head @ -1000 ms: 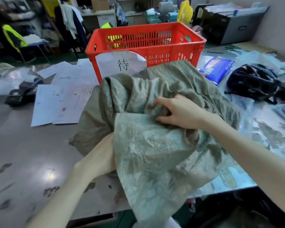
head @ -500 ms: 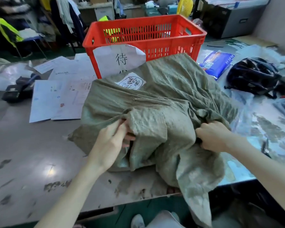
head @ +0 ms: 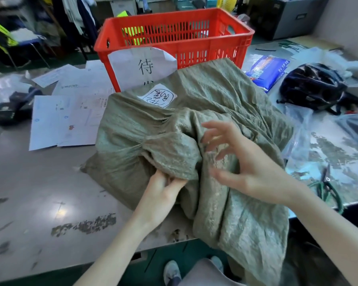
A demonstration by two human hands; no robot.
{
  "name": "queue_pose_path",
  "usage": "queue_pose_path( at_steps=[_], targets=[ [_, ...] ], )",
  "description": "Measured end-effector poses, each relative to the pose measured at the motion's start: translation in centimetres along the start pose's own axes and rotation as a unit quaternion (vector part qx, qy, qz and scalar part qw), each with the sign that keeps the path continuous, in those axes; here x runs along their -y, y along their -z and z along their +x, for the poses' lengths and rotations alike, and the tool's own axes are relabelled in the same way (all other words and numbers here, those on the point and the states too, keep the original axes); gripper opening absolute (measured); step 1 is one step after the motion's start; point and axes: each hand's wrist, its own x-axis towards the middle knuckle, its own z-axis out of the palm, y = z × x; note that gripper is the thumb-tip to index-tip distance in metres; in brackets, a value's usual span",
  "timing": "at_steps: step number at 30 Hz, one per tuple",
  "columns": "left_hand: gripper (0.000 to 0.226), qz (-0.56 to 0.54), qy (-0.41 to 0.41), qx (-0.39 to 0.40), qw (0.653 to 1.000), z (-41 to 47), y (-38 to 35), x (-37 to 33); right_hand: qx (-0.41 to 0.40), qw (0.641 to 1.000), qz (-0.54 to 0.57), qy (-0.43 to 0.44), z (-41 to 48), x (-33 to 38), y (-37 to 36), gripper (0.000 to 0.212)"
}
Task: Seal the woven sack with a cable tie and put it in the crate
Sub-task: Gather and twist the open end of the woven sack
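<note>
A green-grey woven sack (head: 215, 93) lies on the grey table (head: 39, 182), and its loose mouth end hangs over the front edge. A white handwritten label (head: 158, 95) is stuck on its top. My left hand (head: 161, 193) pinches a bunch of the sack's fabric near the front. Just above the gathered folds hovers my right hand (head: 242, 168), its fingers spread and holding nothing. Behind the sack stands the red slatted crate (head: 174, 19) with a paper sign (head: 141, 67) on its front. No cable tie shows in either hand.
Loose paper sheets (head: 64, 118) lie at the left beside a black device (head: 12, 108). At the right are a blue packet (head: 267, 71), a black helmet (head: 312, 87), clear plastic bags (head: 298, 131) and green-handled cutters (head: 327, 186) near the table's front edge.
My right hand let go of the fabric and lifted with fingers spread. My left hand slid lower and nearer on the bunched cloth. The camera moved closer.
</note>
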Motion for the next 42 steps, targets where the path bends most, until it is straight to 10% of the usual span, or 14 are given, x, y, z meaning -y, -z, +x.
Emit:
queue_pose_path(
  at_steps=[5,11,18,33,38,42],
  targets=[
    [0.04,-0.114,0.019,0.067,0.991,-1.4,-0.5,1.0,0.046,0.989,-0.139,0.008,0.2,-0.9,-2.2,0.071],
    [0.052,-0.122,0.084,0.114,0.982,-2.6,0.3,2.0,0.033,0.964,-0.264,0.011,0.2,-2.6,-4.4,0.027],
    [0.07,-0.344,0.104,0.035,0.932,-1.5,2.2,3.0,0.123,0.923,-0.364,0.014,-2.4,-4.6,-5.3,0.024],
    [0.029,-0.316,0.31,-0.053,0.895,3.1,-1.4,3.7,0.196,0.845,-0.498,-0.01,-6.0,-6.7,-6.5,0.017],
    [0.034,-0.259,0.337,-0.112,0.898,3.9,-1.8,4.7,0.248,0.926,-0.271,-0.084,-5.7,-6.3,-5.4,0.044],
    [0.023,-0.196,0.337,-0.15,0.908,4.0,-1.6,5.0,0.092,0.984,-0.095,-0.122,-4.1,-4.8,-3.7,0.045]
  ],
)
